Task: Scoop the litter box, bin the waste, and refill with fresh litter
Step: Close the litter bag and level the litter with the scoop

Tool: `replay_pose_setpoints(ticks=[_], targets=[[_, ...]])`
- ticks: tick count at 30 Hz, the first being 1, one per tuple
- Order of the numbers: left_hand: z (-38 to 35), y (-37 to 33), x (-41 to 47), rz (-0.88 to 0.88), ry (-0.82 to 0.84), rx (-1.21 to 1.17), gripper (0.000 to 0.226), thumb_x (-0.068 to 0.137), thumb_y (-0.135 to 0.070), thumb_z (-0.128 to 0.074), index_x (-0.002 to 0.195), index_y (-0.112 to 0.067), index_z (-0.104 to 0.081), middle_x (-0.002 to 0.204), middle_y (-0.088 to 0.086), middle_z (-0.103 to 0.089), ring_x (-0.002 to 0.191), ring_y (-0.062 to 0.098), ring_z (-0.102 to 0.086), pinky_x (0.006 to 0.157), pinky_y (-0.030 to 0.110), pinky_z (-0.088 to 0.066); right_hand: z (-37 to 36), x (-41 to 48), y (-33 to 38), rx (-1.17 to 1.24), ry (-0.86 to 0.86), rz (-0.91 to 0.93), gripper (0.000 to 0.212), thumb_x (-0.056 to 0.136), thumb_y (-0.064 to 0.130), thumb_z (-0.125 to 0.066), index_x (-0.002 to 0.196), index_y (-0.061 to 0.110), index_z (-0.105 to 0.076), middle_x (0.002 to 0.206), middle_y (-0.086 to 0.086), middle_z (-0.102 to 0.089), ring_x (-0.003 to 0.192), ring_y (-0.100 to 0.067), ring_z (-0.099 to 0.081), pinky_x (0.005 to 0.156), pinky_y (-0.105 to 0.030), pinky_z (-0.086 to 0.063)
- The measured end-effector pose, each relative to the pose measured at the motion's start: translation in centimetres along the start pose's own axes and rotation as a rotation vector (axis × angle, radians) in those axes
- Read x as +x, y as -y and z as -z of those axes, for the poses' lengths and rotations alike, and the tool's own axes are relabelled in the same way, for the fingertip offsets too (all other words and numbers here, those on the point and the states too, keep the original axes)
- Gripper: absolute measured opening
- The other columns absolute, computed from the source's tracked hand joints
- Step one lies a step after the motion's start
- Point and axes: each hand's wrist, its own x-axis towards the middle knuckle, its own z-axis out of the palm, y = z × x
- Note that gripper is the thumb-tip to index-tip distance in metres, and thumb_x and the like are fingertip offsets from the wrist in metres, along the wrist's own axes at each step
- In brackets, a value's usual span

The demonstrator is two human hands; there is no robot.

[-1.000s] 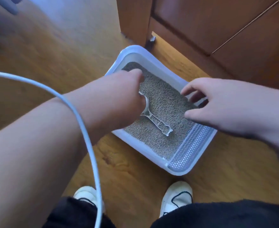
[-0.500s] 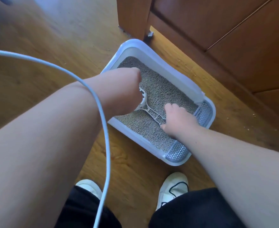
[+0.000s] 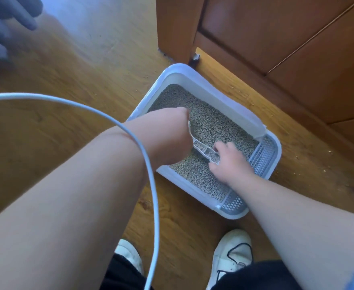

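— What were the right hand's (image 3: pixel 231 163) fingers (image 3: pixel 221 146) doing?

— They were curled over the narrow end of the white scoop (image 3: pixel 202 147), with the thumb coming in from below, so they were pinching its handle. Grey grains sat in the hollows of that handle.

— And the left hand (image 3: pixel 169 136)?

— It was bent at the wrist with its back to the camera. The scoop's broad end ran in under it, but its fingers were hidden, so I could not tell whether they gripped the scoop.

— Where did the scoop lie?

— It lay slantwise over the middle of the litter box (image 3: pixel 203 82), low over the litter (image 3: pixel 213 122) between the two hands.

— What was in the box?

— It held grey granular litter, spread fairly evenly across the main well. Along the right end ran a perforated grille (image 3: pixel 262 158) with only a few grains on it.

— And around the box?

— The box stood on a wooden floor (image 3: pixel 88 65), one corner close against brown wooden furniture (image 3: pixel 276 38). Stray grains lay scattered on the boards to the right. Two white shoes (image 3: pixel 233 254) pointed at the box from below, and a white cable (image 3: pixel 151 174) looped across the left forearm.
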Motion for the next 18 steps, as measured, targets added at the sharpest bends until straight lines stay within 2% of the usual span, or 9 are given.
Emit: replay_pose_setpoints(ticks=[3,4,6,8,12,15,18], targets=[[0.1,0.5,1.0,-0.013,0.020,-0.052,0.035,0.096,-0.022,-0.051,0.130,-0.016,-0.047,0.110,0.006,-0.063,0.089,0.026,-0.058,0.075,0.033,-0.047,4.9,-1.4,1.5,0.182,0.008,-0.008,0.021,0.090,0.034,-0.060,0.108,0.031,-0.048,0.094,0.001,-0.061,0.068,-0.017,-0.059,0.053,-0.029,-0.040],[0.0,0.7,1.3,-0.017,0.019,-0.068,0.039,0.095,-0.022,-0.052,0.133,-0.017,-0.045,0.111,0.007,-0.063,0.088,0.026,-0.058,0.075,0.034,-0.049,6.6,-2.0,2.0,0.210,-0.021,-0.006,0.019,0.089,0.036,-0.061,0.104,0.031,-0.051,0.084,0.003,-0.063,0.064,-0.017,-0.059,0.052,-0.029,-0.041],[-0.2,0.9,1.7,-0.029,0.015,-0.103,0.050,0.093,-0.020,-0.053,0.141,-0.021,-0.038,0.125,0.007,-0.059,0.099,0.027,-0.060,0.082,0.039,-0.052,9.9,-3.4,2.9,0.177,-0.072,0.024,0.020,0.087,0.039,-0.063,0.102,0.030,-0.053,0.074,0.006,-0.061,0.065,-0.015,-0.058,0.054,-0.028,-0.039],[-0.5,0.9,1.8,-0.058,0.002,-0.150,0.060,0.092,-0.016,-0.054,0.146,-0.029,-0.031,0.137,0.005,-0.051,0.112,0.028,-0.057,0.090,0.043,-0.051,12.4,-5.0,3.4,0.133,-0.080,0.038,0.022,0.086,0.040,-0.065,0.103,0.030,-0.055,0.076,0.008,-0.061,0.071,-0.016,-0.059,0.059,-0.030,-0.040],[-1.2,1.4,2.0,-0.104,-0.039,-0.192,0.070,0.089,-0.012,-0.053,0.149,-0.034,-0.025,0.145,0.000,-0.044,0.119,0.025,-0.052,0.091,0.043,-0.050,16.1,-6.9,4.1,0.077,-0.026,0.074,0.025,0.084,0.044,-0.070,0.105,0.034,-0.059,0.085,0.011,-0.061,0.078,-0.015,-0.059,0.067,-0.031,-0.044],[-2.0,1.1,1.6,-0.197,-0.036,-0.188,0.072,0.088,-0.031,-0.066,0.149,-0.035,-0.028,0.147,-0.005,-0.043,0.130,0.022,-0.044,0.102,0.041,-0.044,18.2,-7.7,4.6,0.008,0.032,0.152,0.023,0.085,0.045,-0.069,0.104,0.032,-0.064,0.087,0.011,-0.065,0.081,-0.011,-0.062,0.075,-0.032,-0.050],[-2.0,0.2,0.8,-0.270,-0.034,-0.244,0.067,0.084,-0.050,-0.069,0.142,-0.033,-0.041,0.137,-0.007,-0.054,0.125,0.018,-0.050,0.101,0.036,-0.043,19.0,-8.2,4.4,0.131,0.051,0.211,0.019,0.087,0.041,-0.068,0.102,0.030,-0.065,0.082,0.007,-0.070,0.079,-0.012,-0.067,0.082,-0.036,-0.053]])
